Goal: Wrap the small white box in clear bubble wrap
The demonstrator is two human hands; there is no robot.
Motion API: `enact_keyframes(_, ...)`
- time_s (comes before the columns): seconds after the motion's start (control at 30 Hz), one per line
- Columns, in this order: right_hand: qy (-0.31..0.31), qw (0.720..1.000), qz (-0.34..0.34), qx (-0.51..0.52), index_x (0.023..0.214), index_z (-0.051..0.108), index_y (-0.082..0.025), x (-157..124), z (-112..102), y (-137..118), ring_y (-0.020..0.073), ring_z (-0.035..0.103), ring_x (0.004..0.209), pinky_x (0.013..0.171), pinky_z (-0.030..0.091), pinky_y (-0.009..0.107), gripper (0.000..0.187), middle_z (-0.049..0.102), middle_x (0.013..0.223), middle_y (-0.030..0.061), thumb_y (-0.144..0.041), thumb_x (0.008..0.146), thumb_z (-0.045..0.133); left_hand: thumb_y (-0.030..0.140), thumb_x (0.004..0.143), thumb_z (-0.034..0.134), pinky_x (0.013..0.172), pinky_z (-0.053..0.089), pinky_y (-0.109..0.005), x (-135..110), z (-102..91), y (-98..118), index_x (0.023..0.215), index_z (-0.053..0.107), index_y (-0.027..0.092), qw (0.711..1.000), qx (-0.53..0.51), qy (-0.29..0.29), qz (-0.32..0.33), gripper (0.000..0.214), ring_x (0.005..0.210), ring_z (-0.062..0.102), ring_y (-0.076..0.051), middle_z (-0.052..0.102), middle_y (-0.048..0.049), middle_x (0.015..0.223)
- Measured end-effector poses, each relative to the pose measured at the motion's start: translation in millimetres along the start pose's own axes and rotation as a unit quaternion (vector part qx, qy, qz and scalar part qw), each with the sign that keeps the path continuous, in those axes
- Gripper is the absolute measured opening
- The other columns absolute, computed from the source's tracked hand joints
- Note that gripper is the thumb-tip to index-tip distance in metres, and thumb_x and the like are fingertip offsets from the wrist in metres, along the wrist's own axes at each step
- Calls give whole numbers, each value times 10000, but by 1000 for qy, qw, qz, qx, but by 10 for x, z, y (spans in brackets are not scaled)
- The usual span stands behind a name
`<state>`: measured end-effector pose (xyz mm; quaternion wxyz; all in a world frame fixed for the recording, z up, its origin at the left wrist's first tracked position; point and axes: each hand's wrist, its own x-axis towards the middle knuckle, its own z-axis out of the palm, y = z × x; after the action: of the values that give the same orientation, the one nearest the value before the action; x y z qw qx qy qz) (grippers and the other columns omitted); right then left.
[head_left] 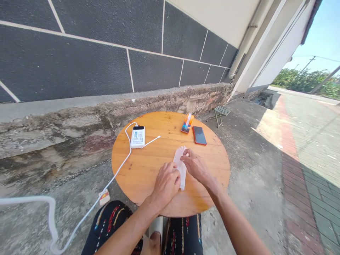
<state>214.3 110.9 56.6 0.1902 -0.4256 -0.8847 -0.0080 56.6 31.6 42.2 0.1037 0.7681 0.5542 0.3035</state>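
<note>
Tissue (181,166), one, just right of centre on worktop (159,124); likely light, soft, tearable, best pinched by edges; left hand (167,179) loosely curled, right hand (196,164) half-curled at far end, grips unclear.

A thin, white, paper-like strip (182,170) lies lengthwise on a round, orange-brown wooden table (143,170). The left hand (166,179), fingers curled, covers part of the strip's left edge. The right hand (195,163), thumb and fingers bent, is positioned at the right edge; fingertip grip cannot be confirmed. A rectangular white power bank with a black end (137,139) occupies the table's left side. A red-edged, black-screened phone (199,135) lies beyond the right hand, near an orange-and-blue item with a pale band (187,124).
</note>
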Motion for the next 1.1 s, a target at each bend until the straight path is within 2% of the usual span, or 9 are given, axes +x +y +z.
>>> enact_keyframes(0.13,52,998,-25,10,871,666,-176,-71,36,58,109,543,685,633,421,219,238,547,1098,76,-38,868,472,98,798,511,889,419,-359,75,-56,-19,695,593,183,998,3,-46,34,157,1021,489,-218,584,-40,1110)
enact_keyframes(0.3,105,993,-38,34,892,670,-176,-137,65,101,112,547,713,642,424,220,245,544,1098,84,-76,903,446,74,782,489,817,425,-305,156,-80,-41,685,546,182,995,-21,-84,51,156,918,506,-194,610,-25,882)
enact_keyframes(0.37,87,995,-42,35,891,678,-180,-98,71,108,112,548,713,646,425,221,245,548,1106,84,-83,904,453,61,774,476,785,424,-292,170,-75,-42,678,528,183,994,-27,-90,51,163,875,507,-187,598,-19,820)
enact_keyframes(0.47,25,998,-44,27,874,699,-198,21,75,103,110,555,718,671,423,223,234,559,1109,67,-77,883,500,56,769,466,791,430,-295,164,-62,-38,676,518,184,994,-33,-91,49,166,873,518,-187,596,-24,829)
enact_keyframes(0.57,-53,998,-28,26,831,720,-217,147,73,82,120,577,769,684,409,218,228,571,1088,44,-73,860,546,69,781,464,870,432,-309,133,-51,-35,695,533,179,996,-42,-73,43,156,986,530,-192,592,-53,1022)
enact_keyframes(0.67,-94,995,-18,35,784,727,-214,227,79,62,129,590,793,674,399,209,236,592,988,33,-57,839,559,79,799,455,918,425,-316,108,-47,-39,712,547,177,997,-37,-55,46,160,1064,521,-193,542,-67,1177)
enact_keyframes(0.87,-106,993,-10,51,786,732,-222,245,134,90,127,603,775,671,418,209,269,600,934,20,-12,784,564,76,800,462,825,431,-309,142,-54,-73,698,528,186,994,-16,-66,82,164,911,525,-183,604,-27,950)
enact_keyframes(1.0,-52,994,6,97,999,696,-232,89,120,133,149,603,848,760,458,254,315,595,1031,32,-35,814,535,61,775,477,780,420,-295,150,-52,-92,682,509,187,994,-45,-67,71,160,863,508,-179,611,-15,863)
enact_keyframes(1.1,4,986,10,169,1026,671,-218,-113,54,120,161,597,890,789,478,280,310,603,1014,42,-67,872,449,61,775,477,778,416,-293,133,-33,-101,693,503,189,994,-62,-65,63,155,857,502,-179,610,-14,845)
